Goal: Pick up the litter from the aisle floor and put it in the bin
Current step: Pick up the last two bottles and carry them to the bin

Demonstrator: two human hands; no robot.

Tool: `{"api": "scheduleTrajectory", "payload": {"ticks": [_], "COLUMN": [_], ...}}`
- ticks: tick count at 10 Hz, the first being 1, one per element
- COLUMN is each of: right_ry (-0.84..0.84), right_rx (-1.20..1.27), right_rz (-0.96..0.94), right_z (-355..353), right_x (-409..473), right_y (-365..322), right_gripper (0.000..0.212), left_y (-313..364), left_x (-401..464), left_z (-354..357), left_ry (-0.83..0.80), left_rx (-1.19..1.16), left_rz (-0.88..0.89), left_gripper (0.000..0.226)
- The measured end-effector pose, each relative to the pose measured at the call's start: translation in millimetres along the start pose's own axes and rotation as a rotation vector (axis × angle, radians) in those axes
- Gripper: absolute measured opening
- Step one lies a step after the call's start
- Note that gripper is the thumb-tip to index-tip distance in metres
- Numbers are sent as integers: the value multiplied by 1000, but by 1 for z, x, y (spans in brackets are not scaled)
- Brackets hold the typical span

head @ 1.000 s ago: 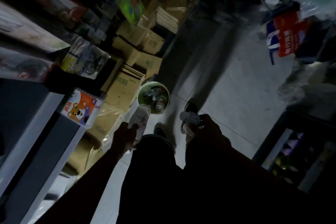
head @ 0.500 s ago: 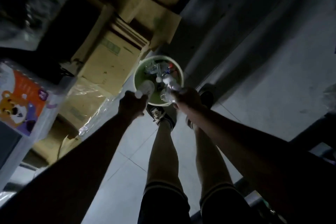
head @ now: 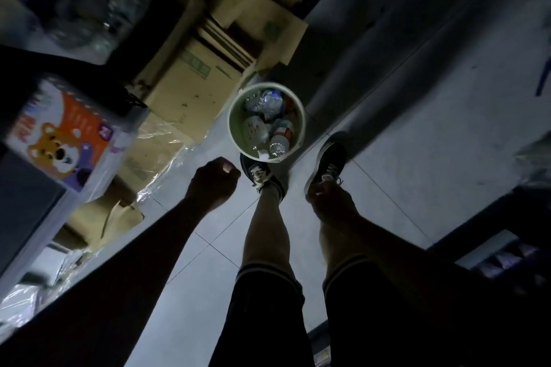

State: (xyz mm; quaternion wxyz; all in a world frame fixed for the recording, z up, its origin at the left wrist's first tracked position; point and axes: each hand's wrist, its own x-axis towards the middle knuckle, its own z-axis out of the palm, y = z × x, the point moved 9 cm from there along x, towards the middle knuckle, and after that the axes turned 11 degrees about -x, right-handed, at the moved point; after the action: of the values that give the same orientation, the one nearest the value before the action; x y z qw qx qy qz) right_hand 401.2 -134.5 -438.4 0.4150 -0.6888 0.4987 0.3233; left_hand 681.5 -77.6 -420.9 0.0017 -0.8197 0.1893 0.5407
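Plastic bottles (head: 278, 140) sit in the pale green bin (head: 235, 134). Left hand (head: 213, 182) curled into an empty fist; right hand (head: 328, 202) too dark, can't tell the fingers.

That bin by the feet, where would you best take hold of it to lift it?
Probably the bin by its open round rim, from straight above on the near side by the left shoe. Boxes crowd its far-left side, and plastic bottles fill the middle.
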Motion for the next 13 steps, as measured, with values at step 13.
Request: {"api": "scheduleTrajectory", "payload": {"ticks": [13], "right_ry": [-132], "right_rx": [-1274], "right_rz": [-939], "right_z": [-31], "right_x": [-365], "right_y": [-87], "right_gripper": [17], "left_y": [-145], "left_x": [-578], "left_z": [364], "left_ry": [581], "left_rx": [-1147], "left_rz": [-531], "left_gripper": [24]}}
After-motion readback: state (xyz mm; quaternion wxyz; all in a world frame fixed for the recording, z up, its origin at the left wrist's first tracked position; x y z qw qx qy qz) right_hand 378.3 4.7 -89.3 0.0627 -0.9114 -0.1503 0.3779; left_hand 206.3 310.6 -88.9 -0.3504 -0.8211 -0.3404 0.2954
